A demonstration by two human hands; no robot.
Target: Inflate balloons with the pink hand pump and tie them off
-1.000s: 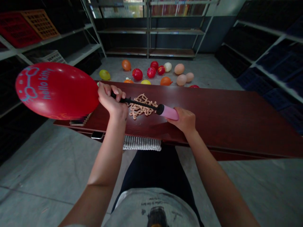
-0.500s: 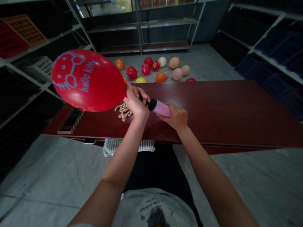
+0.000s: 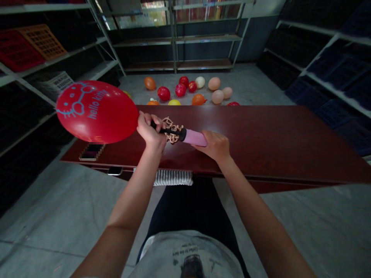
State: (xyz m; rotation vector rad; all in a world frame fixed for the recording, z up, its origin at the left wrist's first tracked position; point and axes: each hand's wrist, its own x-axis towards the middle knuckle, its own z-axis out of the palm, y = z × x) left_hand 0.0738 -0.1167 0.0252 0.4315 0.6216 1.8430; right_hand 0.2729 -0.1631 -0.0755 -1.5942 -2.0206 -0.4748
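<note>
A large inflated red balloon (image 3: pixel 100 116) with blue "hello kitty" printing extends to the left. My left hand (image 3: pixel 152 130) is closed around the balloon's neck and the black nozzle end of a hand balloon pump (image 3: pixel 196 138); the fingers hide where the two meet. The fingers of my right hand (image 3: pixel 216 145) wrap around the pump's pink barrel. A black shaft shows between the barrel and my left hand. Just behind this shaft, a tangle of beige stringy pieces (image 3: pixel 168 122) lies on the brown table (image 3: pixel 275 143).
A phone (image 3: pixel 92 151) with a blurred screen lies on the table's left end. Several balloons, including an orange balloon (image 3: pixel 198 99), rest on the floor beyond the table. Metal shelves (image 3: pixel 205 38) stand behind, with crates on the side racks. A striped grey cloth (image 3: pixel 173 177) hangs at the front edge.
My left hand has moved left with the balloon, away from my right hand. More black shaft shows between them, and the beige tangle is more exposed. The view has tilted slightly upward.
</note>
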